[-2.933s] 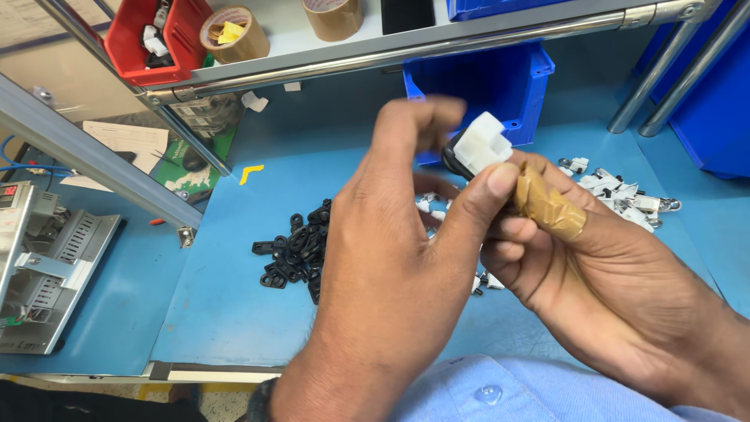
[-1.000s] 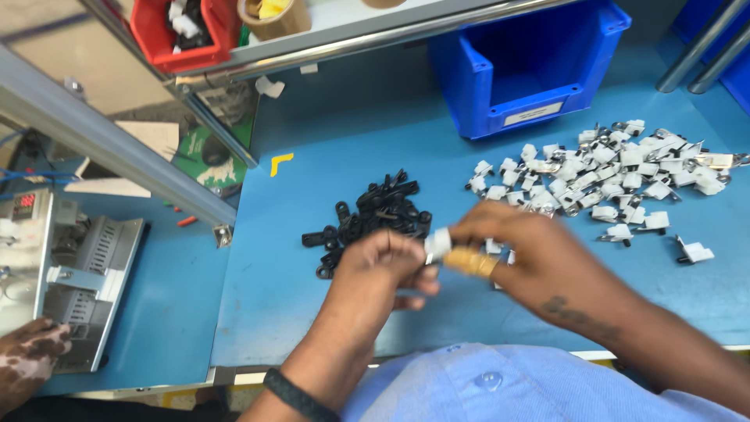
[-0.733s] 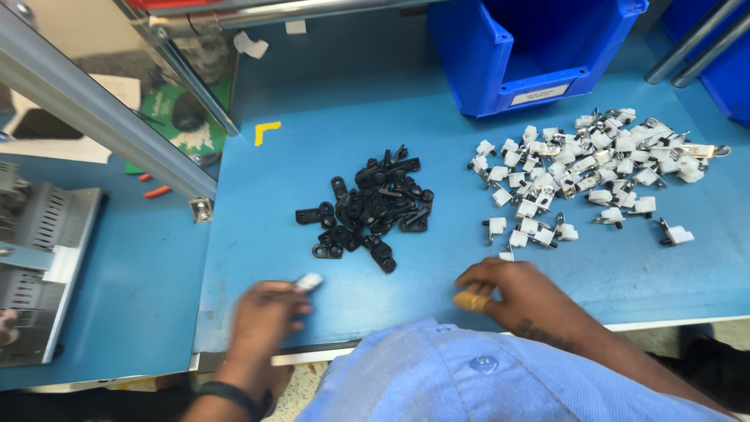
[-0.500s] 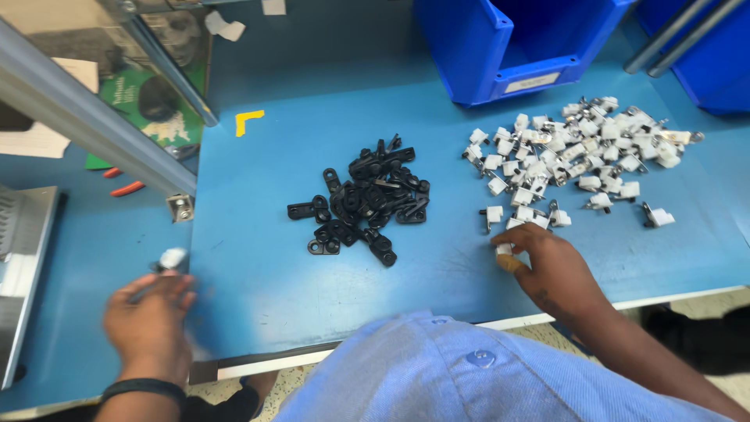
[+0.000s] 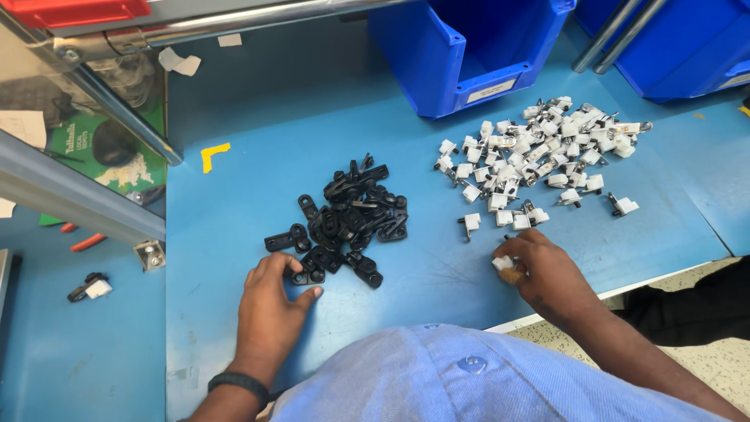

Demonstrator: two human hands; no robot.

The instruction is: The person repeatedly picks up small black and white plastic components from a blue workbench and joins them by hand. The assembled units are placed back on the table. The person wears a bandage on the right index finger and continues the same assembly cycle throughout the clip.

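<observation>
- Near the lower middle of the frame, the left hand (image 5: 273, 309) lies half open, fingertips touching a black plastic clip (image 5: 306, 276) at the edge of the black pile (image 5: 351, 219)
- Right hand (image 5: 547, 273) pinches one small white plastic clip (image 5: 502, 263) below the white heap (image 5: 539, 156)
- One joined black-and-white piece (image 5: 90, 287) lies at far left; both piles look large, so much seems left
- Blue worktop (image 5: 258, 117), scuffed; blue plastic bins (image 5: 469, 47) behind

Blue worktable (image 5: 258, 101); blue bins (image 5: 469, 47) at back; metal rack rail (image 5: 234, 19); speckled floor (image 5: 703, 312) at right.
</observation>
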